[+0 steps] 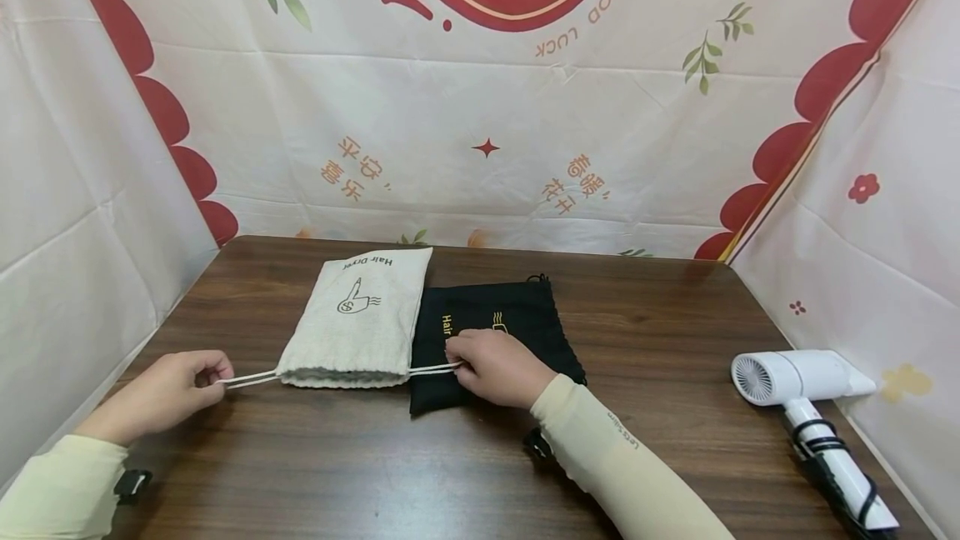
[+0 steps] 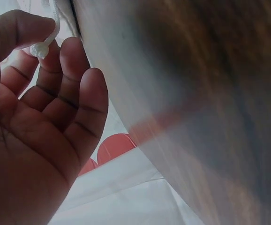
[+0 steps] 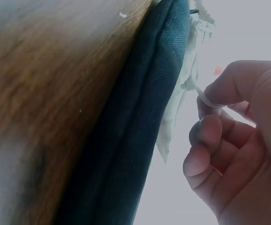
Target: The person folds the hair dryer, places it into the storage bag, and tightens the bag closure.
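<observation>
Left hand (image 1: 168, 386) and right hand (image 1: 498, 365) work out to either side, each pinching one end of the same white cord (image 1: 251, 378), thumb against finger. Up close at the left wrist, a small knot sits at the thumb and fingertips, and the other fingers curve loosely with nothing in them. On the other side the fingers are bent in toward the palm, with the cord running in under the thumb. Pale yellow sleeves (image 1: 626, 448) cover the arms.

Well off to the right lies a white dryer (image 1: 813, 377), its nozzle toward the side cloth and a black lead (image 1: 821, 442) wound round its handle. Between the hands, the cord runs straight into both corners of the white bag (image 1: 356, 336), which lies flat on the brown table (image 1: 360, 465), mouth toward the person. Its "Hair Dryer" lettering looks upside down from here. Just beside its right edge is the black bag (image 1: 532, 336), yellow print partly hidden by the right hand above it. Past the table's far edge hangs a pale backdrop (image 1: 487, 98) with red scallops, green leaves and a big red emblem.
</observation>
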`<state>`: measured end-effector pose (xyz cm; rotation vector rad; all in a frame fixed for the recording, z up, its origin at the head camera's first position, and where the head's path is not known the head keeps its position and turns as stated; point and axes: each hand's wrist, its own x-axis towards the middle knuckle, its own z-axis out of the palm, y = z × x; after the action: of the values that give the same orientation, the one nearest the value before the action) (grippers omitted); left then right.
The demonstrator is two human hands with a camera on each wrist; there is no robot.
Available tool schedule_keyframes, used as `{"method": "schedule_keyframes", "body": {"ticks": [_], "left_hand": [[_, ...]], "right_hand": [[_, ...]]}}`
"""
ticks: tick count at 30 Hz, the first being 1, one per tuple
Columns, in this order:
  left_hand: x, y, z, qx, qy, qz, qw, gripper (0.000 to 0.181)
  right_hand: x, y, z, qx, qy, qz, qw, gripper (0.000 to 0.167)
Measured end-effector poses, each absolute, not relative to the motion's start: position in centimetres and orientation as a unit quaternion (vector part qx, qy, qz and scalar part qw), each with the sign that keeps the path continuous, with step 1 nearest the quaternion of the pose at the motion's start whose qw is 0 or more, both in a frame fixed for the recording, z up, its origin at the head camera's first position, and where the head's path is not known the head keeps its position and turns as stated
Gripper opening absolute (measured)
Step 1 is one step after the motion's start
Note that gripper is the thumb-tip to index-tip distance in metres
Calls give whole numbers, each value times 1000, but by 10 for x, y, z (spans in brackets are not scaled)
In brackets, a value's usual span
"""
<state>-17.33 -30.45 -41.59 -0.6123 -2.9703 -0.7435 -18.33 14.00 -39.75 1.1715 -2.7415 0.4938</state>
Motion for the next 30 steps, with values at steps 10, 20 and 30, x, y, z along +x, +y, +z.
{"method": "schedule_keyframes", "body": {"ticks": [10, 20, 30], "left_hand": [[-174, -308, -415, -173, -958, -230, 20, 18], [-176, -315, -419, -167, -961, -215, 44, 17], [-174, -322, -425, -173, -957, -211, 102, 21]], "right_hand": [[-184, 143, -400, 381, -908, 161, 66, 25], [-185, 147, -400, 362, -918, 147, 67, 23], [-184, 153, -399, 360, -919, 141, 77, 24]]}}
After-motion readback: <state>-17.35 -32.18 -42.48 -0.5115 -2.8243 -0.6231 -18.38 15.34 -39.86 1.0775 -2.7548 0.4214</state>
